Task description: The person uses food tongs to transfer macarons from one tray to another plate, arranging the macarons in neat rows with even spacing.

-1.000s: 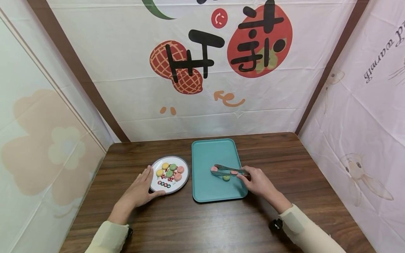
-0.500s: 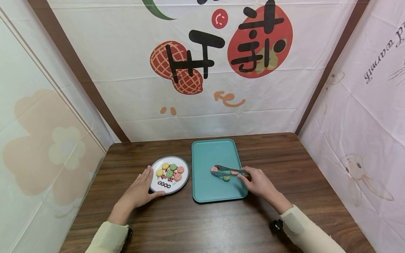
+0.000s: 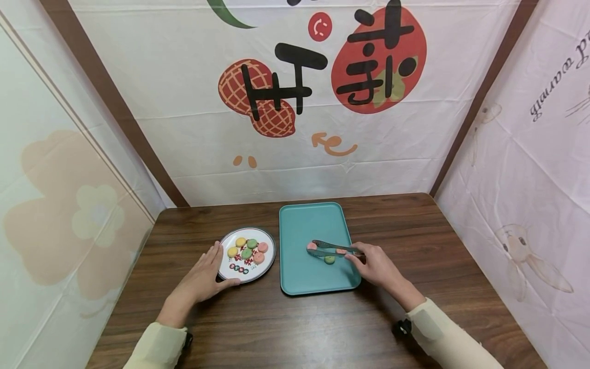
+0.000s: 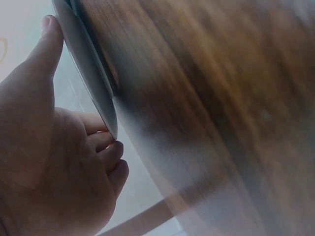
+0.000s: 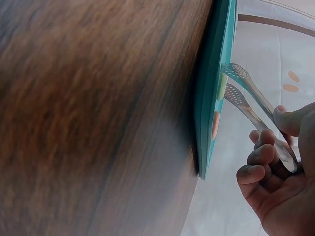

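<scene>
My left hand rests spread against the left side of a round white plate, its thumb along the near rim. Several yellow, green and pink macarons lie on that plate. In the left wrist view, the thumb and fingertips touch the plate's edge. My right hand grips metal tongs over the teal tray. The tongs' parted tips stand on either side of a pink macaron. A second pink macaron and a green macaron lie close to the tong arms.
The plate and tray stand side by side on a dark wooden table, a narrow strip of wood between them. Printed white cloth walls rise behind the table and at both sides.
</scene>
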`<state>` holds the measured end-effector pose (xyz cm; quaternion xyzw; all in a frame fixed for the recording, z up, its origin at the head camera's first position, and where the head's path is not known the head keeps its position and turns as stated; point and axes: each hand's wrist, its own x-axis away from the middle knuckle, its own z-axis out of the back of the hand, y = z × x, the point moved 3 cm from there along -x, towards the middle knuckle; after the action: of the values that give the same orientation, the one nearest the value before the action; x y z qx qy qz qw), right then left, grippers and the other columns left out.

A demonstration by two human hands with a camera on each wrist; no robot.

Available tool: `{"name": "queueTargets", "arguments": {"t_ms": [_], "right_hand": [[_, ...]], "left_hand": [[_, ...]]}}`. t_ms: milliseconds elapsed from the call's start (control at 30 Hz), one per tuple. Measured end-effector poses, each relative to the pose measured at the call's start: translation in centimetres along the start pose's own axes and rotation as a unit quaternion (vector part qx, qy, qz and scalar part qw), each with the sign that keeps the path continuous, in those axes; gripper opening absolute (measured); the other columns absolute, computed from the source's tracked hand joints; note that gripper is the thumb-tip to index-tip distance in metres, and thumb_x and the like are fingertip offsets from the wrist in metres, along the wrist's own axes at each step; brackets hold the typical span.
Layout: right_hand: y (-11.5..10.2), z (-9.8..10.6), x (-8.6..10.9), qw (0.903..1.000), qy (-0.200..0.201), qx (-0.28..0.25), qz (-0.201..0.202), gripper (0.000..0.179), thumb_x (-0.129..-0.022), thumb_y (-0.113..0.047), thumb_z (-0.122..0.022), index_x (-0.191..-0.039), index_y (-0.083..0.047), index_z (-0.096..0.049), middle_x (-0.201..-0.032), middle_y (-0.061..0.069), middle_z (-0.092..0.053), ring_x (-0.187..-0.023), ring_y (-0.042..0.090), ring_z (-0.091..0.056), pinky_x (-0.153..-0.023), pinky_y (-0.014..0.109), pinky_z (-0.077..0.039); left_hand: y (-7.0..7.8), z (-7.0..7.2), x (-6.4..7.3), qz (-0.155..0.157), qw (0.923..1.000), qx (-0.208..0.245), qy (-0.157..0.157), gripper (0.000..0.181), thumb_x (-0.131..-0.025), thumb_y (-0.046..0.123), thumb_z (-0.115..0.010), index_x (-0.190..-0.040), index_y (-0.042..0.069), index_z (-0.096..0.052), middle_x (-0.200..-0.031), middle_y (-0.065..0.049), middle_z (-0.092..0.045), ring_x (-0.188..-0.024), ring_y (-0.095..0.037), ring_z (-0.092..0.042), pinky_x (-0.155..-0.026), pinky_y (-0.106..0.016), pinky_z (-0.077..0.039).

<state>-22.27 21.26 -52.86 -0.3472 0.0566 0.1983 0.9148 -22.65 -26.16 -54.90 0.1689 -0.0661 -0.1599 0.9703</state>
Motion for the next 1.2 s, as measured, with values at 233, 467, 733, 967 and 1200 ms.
{"name": "queueTargets", "arguments": {"t_ms": [233, 467, 733, 967, 1200], "right_hand": [[-0.1, -0.15, -0.04, 1.0, -0.004, 0.003, 0.001, 0.031, -0.104, -0.022, -0.074, -0.122, 0.003, -0.074, -0.077, 0.0, -0.068, -0.058, 0.005, -0.047, -0.051, 0.024, -0.043], [-0.21, -0.01, 0.03, 0.9999, -0.012, 0.003, -0.009, 0.034, -0.105, -0.023, -0.074, -0.126, 0.003, -0.073, -0.084, 0.006, -0.074, -0.059, 0.005, -0.049, -0.052, 0.024, -0.045], [-0.23, -0.11, 0.05, 0.9999, -0.011, 0.003, -0.005, 0.03, -0.104, -0.021, -0.074, -0.123, 0.003, -0.074, -0.077, -0.001, -0.067, -0.058, 0.005, -0.047, -0.051, 0.024, -0.043], [-0.15, -0.32, 0.0, 1.0, -0.008, 0.003, -0.001, 0.03, -0.104, -0.022, -0.074, -0.123, 0.002, -0.075, -0.075, -0.005, -0.065, -0.057, 0.004, -0.046, -0.05, 0.023, -0.042], [-0.27, -0.43, -0.1, 0.9999, -0.005, -0.001, 0.011, 0.031, -0.105, -0.023, -0.073, -0.125, 0.001, -0.075, -0.085, 0.004, -0.073, -0.06, 0.004, -0.05, -0.054, 0.025, -0.046]], "left_hand": [[0.12, 0.06, 0.0, -0.003, 1.0, 0.0, 0.003, 0.124, -0.093, 0.073, -0.07, -0.163, -0.017, -0.02, -0.173, -0.036, -0.015, -0.161, -0.05, -0.019, -0.131, -0.062, -0.019], [0.47, 0.37, 0.02, -0.006, 0.9999, -0.007, 0.006, 0.123, -0.093, 0.072, -0.07, -0.162, -0.018, -0.022, -0.172, -0.037, -0.017, -0.16, -0.05, -0.021, -0.131, -0.062, -0.021], [0.42, 0.5, 0.15, -0.005, 1.0, -0.005, 0.002, 0.123, -0.092, 0.071, -0.071, -0.162, -0.017, -0.023, -0.171, -0.037, -0.018, -0.16, -0.05, -0.022, -0.13, -0.062, -0.022], [0.26, 0.46, 0.18, -0.006, 1.0, -0.003, 0.0, 0.123, -0.092, 0.071, -0.072, -0.163, -0.017, -0.023, -0.172, -0.036, -0.018, -0.16, -0.05, -0.022, -0.13, -0.063, -0.022], [0.23, 0.47, 0.09, -0.004, 1.0, -0.001, -0.001, 0.124, -0.091, 0.072, -0.072, -0.163, -0.017, -0.021, -0.172, -0.036, -0.017, -0.16, -0.05, -0.021, -0.13, -0.062, -0.022]]}}
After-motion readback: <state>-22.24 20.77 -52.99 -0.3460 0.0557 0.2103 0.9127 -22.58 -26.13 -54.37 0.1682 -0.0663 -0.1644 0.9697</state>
